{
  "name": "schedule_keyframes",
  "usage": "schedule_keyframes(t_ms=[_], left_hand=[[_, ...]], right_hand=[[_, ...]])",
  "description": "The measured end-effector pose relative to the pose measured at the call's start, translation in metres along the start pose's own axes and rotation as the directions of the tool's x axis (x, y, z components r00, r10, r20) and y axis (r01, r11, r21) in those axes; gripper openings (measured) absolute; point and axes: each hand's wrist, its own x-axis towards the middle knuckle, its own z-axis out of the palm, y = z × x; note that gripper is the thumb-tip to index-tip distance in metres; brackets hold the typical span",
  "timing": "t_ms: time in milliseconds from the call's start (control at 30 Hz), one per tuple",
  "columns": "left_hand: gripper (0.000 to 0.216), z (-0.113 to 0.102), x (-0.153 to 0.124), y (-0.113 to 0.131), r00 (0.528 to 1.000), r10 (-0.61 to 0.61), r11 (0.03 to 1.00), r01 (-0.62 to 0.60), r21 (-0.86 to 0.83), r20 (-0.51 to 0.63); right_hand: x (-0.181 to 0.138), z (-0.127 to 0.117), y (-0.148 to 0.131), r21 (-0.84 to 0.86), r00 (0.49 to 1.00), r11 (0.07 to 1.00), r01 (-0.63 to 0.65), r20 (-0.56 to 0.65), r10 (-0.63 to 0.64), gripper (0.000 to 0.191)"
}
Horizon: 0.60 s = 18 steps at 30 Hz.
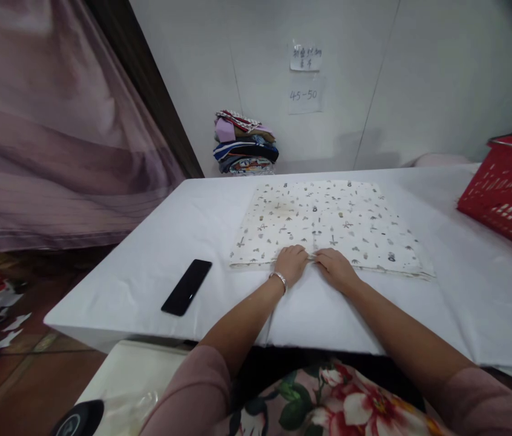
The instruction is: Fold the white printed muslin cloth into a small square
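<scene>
A white cloth (301, 218) with small printed figures lies folded flat on the white-covered table (138, 266), a crease running down its middle. At the middle of the cloth's near edge, my left hand (291, 264) has its fingers closed on the fabric; a bracelet circles that wrist. Close beside it, my right hand (336, 269) pinches the same edge between thumb and fingers. The two hands nearly meet at the crease. Both sets of fingertips are partly hidden in the cloth's edge.
Left of the cloth lies a black phone (187, 287). Folded clothes (246, 145) are stacked behind the table's far edge. On the right stands a red plastic basket (505, 188). Handwritten paper signs (305, 95) hang on the wall. A pink curtain (56, 121) hangs at left.
</scene>
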Motion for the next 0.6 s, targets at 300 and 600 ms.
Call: schedule_keyframes(t_ms=[300,600], left_hand=[[0.017,-0.0022,-0.002,-0.0005,0.994,0.087,0.995,-0.09,-0.046,-0.063],[0.019,0.0005,-0.0003,-0.0024,0.999,0.046,0.994,-0.046,-0.095,-0.009]], right_hand=[[0.001,0.0009,-0.0005,0.011,1.0,1.0,-0.017,-0.001,0.017,0.018],[0.0008,0.0006,-0.0024,0.0,0.988,0.99,-0.144,0.048,0.144,0.022]])
